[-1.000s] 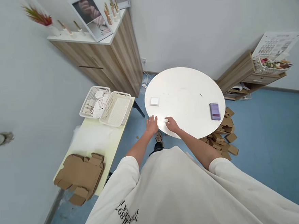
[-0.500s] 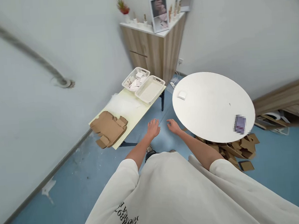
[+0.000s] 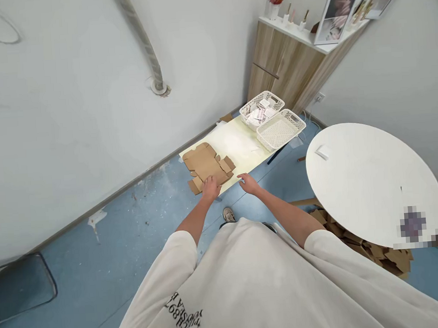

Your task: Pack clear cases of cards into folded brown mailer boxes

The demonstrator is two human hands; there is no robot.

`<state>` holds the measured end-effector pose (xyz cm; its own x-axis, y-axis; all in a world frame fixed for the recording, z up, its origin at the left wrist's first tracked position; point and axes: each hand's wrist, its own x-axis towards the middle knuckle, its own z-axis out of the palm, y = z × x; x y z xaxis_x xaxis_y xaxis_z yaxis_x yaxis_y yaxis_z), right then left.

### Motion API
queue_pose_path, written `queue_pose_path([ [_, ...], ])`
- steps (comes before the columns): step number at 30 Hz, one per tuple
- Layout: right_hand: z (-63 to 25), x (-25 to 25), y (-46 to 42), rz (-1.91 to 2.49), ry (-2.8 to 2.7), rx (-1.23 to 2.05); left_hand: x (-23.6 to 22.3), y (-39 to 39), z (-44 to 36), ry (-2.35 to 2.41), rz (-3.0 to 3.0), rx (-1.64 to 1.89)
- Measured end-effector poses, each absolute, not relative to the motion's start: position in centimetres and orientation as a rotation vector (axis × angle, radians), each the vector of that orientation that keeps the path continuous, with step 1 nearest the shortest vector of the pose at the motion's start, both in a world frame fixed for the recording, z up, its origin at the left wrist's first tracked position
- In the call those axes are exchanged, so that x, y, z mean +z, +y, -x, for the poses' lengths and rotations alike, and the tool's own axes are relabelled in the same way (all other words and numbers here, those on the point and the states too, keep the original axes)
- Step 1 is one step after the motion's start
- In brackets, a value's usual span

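A flattened brown cardboard box (image 3: 202, 161) lies on the narrow pale-yellow table (image 3: 233, 133), its flaps spread out. My left hand (image 3: 211, 187) is at the near edge of this cardboard, fingers stretched over it; whether they press on it I cannot tell. My right hand (image 3: 249, 183) hovers by the table's front edge, right of the cardboard, with fingers apart and nothing in them.
Farther along the table stand a white basket (image 3: 244, 113) of small white packets and a second white basket (image 3: 259, 135). On my right is a round white table (image 3: 369, 173) with a small white item (image 3: 322, 152); cardboard pieces (image 3: 383, 260) lie beneath it.
My view has swung left, so the tables and baskets sit farther right. My left hand has come from over the floor to the cardboard's near edge; my right hand is nearer the yellow table.
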<state>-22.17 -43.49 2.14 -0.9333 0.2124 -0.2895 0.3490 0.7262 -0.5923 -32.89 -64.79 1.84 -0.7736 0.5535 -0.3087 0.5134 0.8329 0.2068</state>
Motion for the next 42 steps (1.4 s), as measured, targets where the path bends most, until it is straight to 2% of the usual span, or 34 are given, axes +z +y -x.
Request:
queue_pose_path([
  [7, 26.0, 2.0, -47.4, -0.286, 2.687, -0.722, 0.0, -68.1, 35.8, 2.538, -1.109, 0.098],
  [16, 29.7, 1.3, -51.1, 0.075, 2.608, -0.454, -1.2, -68.6, 35.4, 2.497, -1.159, 0.164],
  [25, 31.1, 0.5, -51.9, -0.060, 2.660, -0.239, -0.1, -69.1, 35.7, 2.475, -1.135, 0.073],
  [32, 32.1, 0.7, -52.0, -0.132, 2.736, -0.260, 1.3, -69.7, 35.8, 2.531, -1.075, 0.081],
  [42, 33.4, 0.5, -51.3, -0.107, 2.693, -0.304, 1.0, -71.9, 35.6, 2.565, -0.811, 0.011],
])
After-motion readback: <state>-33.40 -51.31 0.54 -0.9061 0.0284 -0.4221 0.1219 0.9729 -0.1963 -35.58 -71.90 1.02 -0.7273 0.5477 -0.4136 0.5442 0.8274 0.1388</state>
